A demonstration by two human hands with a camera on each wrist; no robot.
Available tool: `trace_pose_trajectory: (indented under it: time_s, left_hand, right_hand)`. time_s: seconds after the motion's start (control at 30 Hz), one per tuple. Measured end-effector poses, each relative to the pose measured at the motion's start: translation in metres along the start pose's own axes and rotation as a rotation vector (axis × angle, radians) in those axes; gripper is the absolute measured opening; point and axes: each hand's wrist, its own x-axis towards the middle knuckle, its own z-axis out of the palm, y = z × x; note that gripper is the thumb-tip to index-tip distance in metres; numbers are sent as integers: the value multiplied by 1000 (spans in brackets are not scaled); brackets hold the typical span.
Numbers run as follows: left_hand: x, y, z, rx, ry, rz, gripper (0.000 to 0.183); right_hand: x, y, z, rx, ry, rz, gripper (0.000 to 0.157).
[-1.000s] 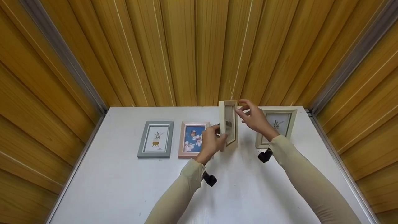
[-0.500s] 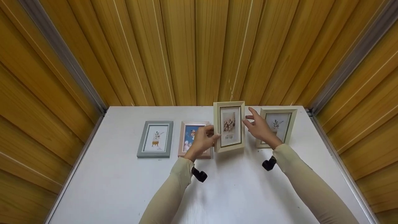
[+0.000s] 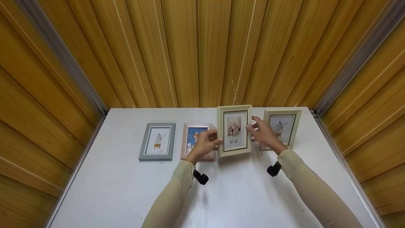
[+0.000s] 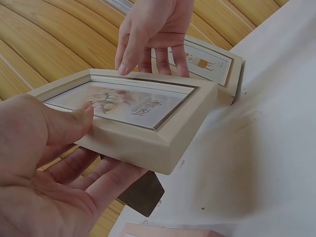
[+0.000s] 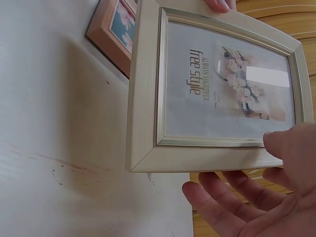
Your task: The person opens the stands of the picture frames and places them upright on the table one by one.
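Note:
A cream photo frame with a flower print stands upright above the white tabletop, facing me. My left hand pinches its left edge, thumb on the front and fingers behind. At the opposite edge, my right hand has its thumb on the front border and its fingers behind. In the left wrist view a dark stand flap sticks out from the frame's back. The right wrist view shows the print close up, with "free style" lettering, and the right thumb on the border.
On the white table stand a grey-green frame at left and a pink frame, partly covered by my left hand. Another cream frame stands behind my right hand. Wood-look panels enclose the back and sides.
The cream frame has turned from edge-on to face me, and my left hand has shifted left with it. My right hand has moved down and now takes the right edge.

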Motion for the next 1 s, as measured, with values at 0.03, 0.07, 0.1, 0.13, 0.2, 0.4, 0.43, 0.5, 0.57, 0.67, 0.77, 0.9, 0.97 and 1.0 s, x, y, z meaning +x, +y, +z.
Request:
trace_pose_trajectory:
  time_s: [0.03,0.07,0.1,0.13,0.2,0.4,0.43,0.5,0.57,0.67,0.77,0.9,0.97,1.0]
  left_hand:
    - [0,-1,0,-5,-2,-2,27]
    - [0,-1,0,-1,-4,-2,26]
    - [0,-2,1,2,-6,2,26]
    - [0,-2,1,-3,-9,5,25]
    - [1,-3,2,-3,-12,12,25]
    - [1,-3,3,2,-11,-11,29]
    - [1,-2,3,9,-6,-18,30]
    - [2,-1,4,27,6,-20,30]
    - [2,1,5,63,29,-12,30]
    - [3,3,8,124,85,11,28]
    - [3,7,12,191,156,24,29]
    - [5,12,17,283,248,24,31]
    - [7,13,21,326,288,26,31]
    - [8,13,23,343,305,28,31]
  right_hand:
    - [0,0,0,-13,3,-5,62]
    - [-1,0,1,-21,10,-5,61]
    - [-1,1,1,-29,18,-4,60]
    - [-1,1,2,-40,27,-10,59]
    - [-2,1,3,-58,45,-21,56]
    - [-3,1,2,-96,86,-26,54]
    - [-3,1,2,-96,89,-27,54]
    - [-4,0,2,-111,101,-34,54]
    - [-4,0,2,-127,115,-43,54]
    - [-5,-1,2,-160,138,-61,52]
    - [-5,-2,2,-155,155,-66,51]
    - [-6,-4,4,-129,179,-63,51]
    - [-6,-4,5,-123,194,-61,50]
    - [-6,-4,5,-122,204,-61,50]
